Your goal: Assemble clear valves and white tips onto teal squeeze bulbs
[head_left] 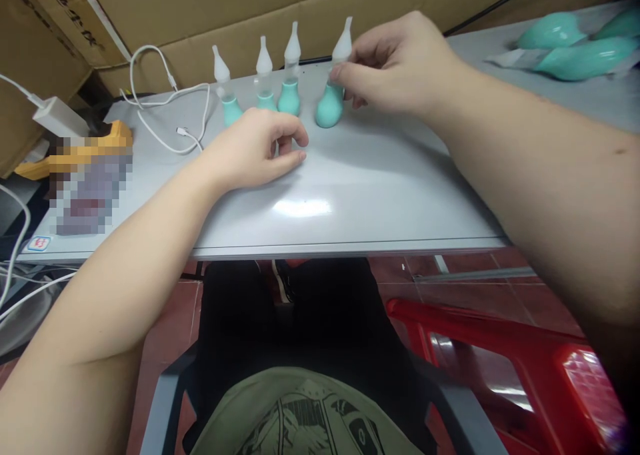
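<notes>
Several small teal rubber bulbs with clear pointed tips stand upright in a row on the grey table (pixel 350 195). My right hand (pixel 395 65) pinches the neck of the rightmost bulb (pixel 330 105), which leans a little. My left hand (pixel 255 148) rests on the table in front of the row, fingers curled under, with nothing visible in it. It partly hides the base of the second bulb (pixel 265 75). The leftmost bulb (pixel 227 92) and the third bulb (pixel 290 75) stand untouched.
A white cable (pixel 170 102) and white charger (pixel 60 115) lie at the table's left. More teal bulbs in wrappers (pixel 570 48) lie at the far right. Cardboard boxes (pixel 200 8) line the back. A red plastic stool (pixel 525 368) stands below right.
</notes>
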{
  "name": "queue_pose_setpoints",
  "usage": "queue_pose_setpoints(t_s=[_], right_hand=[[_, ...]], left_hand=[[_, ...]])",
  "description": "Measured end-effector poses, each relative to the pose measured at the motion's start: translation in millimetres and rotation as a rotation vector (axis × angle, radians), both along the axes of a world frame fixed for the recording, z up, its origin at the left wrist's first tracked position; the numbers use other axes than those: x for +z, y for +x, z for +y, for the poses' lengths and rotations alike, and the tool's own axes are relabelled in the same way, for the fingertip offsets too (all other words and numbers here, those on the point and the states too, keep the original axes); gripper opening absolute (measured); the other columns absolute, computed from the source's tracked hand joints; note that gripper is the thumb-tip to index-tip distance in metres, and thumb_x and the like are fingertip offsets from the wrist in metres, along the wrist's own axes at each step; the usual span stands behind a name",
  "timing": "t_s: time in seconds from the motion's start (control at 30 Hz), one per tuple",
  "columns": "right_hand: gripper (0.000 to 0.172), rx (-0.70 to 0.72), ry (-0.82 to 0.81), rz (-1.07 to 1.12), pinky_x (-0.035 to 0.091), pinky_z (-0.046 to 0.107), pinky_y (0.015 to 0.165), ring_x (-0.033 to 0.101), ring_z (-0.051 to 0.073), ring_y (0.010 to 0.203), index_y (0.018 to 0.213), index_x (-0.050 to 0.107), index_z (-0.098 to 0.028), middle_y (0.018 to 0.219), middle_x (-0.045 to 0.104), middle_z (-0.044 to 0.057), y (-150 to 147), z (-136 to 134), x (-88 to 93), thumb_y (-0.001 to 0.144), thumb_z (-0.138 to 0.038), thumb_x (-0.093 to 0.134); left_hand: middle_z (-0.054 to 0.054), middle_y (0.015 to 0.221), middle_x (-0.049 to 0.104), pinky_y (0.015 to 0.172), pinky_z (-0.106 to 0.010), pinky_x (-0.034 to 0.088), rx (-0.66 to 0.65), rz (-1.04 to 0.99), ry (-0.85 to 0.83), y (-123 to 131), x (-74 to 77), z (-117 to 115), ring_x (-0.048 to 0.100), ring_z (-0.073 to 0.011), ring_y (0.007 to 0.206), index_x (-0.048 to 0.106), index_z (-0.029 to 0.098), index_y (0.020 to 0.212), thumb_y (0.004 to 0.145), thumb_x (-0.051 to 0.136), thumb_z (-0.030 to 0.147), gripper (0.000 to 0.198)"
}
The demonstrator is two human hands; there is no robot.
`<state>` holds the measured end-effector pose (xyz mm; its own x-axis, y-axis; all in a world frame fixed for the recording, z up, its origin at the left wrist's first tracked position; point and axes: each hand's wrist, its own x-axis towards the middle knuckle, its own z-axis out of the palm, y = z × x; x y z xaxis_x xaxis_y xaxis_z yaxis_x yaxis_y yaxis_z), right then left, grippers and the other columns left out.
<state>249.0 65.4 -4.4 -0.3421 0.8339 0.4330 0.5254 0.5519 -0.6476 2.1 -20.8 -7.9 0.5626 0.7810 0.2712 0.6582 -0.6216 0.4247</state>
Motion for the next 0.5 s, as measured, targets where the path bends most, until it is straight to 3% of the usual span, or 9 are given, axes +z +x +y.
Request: queue_pose_setpoints(t_s=[0.27,0.5], right_hand=[[0.010,0.047,-0.047,0.087,0.037,0.029,0.057,0.054,0.012,0.056,0.079,0.077,-0.016,0.063,0.065,0.000,7.5,0.9,-0.3,0.082,-0.021,0.084],[0.052,-0.027,-0.175,0.548,0.026,0.031,0.045,0.034,0.015,0.043,0.078,0.063,-0.023,0.049,0.038,-0.002,1.7,-0.1,21.7,0.098,-0.070,0.049]], left_hand=[[-0.003,0.081,0.072,0.067,-0.034,0.045,-0.008,0.007,0.008,-2.4,-0.1,0.0,0.060,-0.0177,0.070,0.080,0.020,0.102,0.093,0.068,0.028,0.017],[-0.004,0.085,0.073,0.069,-0.036,0.047,-0.020,-0.028,0.027,-7.2,-0.1,2.2,0.063,-0.0198,0.073,0.080,0.025,0.104,0.095,0.066,0.029,0.017]])
